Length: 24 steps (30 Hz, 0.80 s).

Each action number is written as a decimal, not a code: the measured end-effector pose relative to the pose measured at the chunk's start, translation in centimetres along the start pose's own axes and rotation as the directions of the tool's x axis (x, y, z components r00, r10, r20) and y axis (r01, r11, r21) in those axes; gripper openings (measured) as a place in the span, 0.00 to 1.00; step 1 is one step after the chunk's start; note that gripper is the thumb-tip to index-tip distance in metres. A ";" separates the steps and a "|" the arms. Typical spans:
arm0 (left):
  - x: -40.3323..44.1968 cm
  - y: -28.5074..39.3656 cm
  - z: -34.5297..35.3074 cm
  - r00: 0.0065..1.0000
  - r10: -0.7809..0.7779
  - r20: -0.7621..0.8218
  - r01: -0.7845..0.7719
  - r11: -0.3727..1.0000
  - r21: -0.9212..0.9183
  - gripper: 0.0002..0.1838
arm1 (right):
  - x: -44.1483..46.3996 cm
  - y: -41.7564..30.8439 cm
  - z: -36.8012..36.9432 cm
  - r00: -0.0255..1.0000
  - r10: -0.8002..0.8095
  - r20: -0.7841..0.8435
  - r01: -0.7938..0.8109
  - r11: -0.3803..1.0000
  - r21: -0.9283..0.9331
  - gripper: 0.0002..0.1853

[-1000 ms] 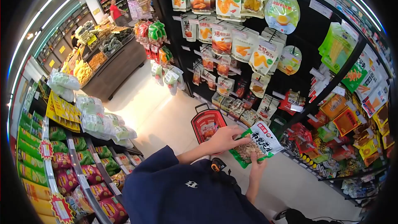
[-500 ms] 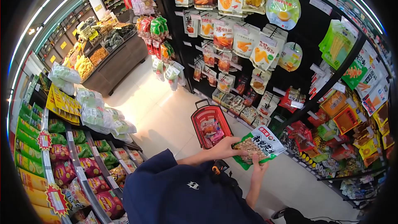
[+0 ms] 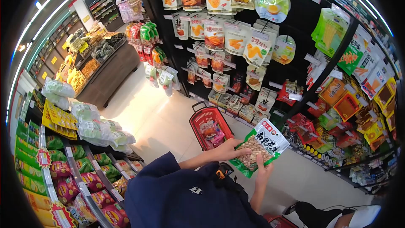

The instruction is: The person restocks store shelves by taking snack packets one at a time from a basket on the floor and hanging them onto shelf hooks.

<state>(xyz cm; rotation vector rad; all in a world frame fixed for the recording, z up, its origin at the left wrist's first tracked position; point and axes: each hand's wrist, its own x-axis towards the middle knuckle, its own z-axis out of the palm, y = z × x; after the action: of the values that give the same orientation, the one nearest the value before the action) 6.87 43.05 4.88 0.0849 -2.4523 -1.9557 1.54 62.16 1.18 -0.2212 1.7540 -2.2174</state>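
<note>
A bag of peanuts point(image 3: 266, 142), green and white with a clear window, is held in front of my torso, its printed face turned up toward me. My left hand point(image 3: 228, 150) grips its left edge, fingers partly hidden by the bag. At the lower right edge, my right hand point(image 3: 263, 170) pinches it with the thumb on the front and the other fingers behind. Just beyond my left hand, a red shopping basket point(image 3: 195, 123) stands on the floor with a few pink and red packets inside.
Snack packets hang on a dark rack point(image 3: 291, 71) ahead and right. Chip bags point(image 3: 101, 181) fill shelves at the left. A wooden bulk-goods stand point(image 3: 112, 69) is farther back. Another person's leg point(image 3: 314, 213) and a second red basket point(image 3: 278, 222) show at the bottom right.
The bag is tilted more upright, still in both hands. My view has shifted a little to the right. Another person's leg and a second red basket show more at the bottom right.
</note>
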 end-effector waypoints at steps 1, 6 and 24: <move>0.1 -0.1 0.0 0.996 -0.064 0.059 0.066 0.997 -0.035 0.24 | -0.1 0.1 -0.2 1.000 0.029 -0.010 -0.029 1.000 0.006 0.18; -0.2 0.3 0.8 0.990 -0.071 0.120 0.086 0.989 -0.120 0.24 | -1.0 -0.8 -1.2 1.000 -0.002 -0.015 0.002 1.000 0.002 0.19; 4.2 0.3 5.7 0.966 -0.199 0.163 0.252 0.854 -0.455 0.20 | -3.1 -1.8 -5.3 0.976 0.037 -0.214 -0.054 0.996 -0.075 0.14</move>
<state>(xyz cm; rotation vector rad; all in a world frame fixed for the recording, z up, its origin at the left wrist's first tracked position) 2.47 48.48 3.72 0.2799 -2.0146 -2.6714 2.55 68.42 1.81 0.0416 1.9391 -2.2102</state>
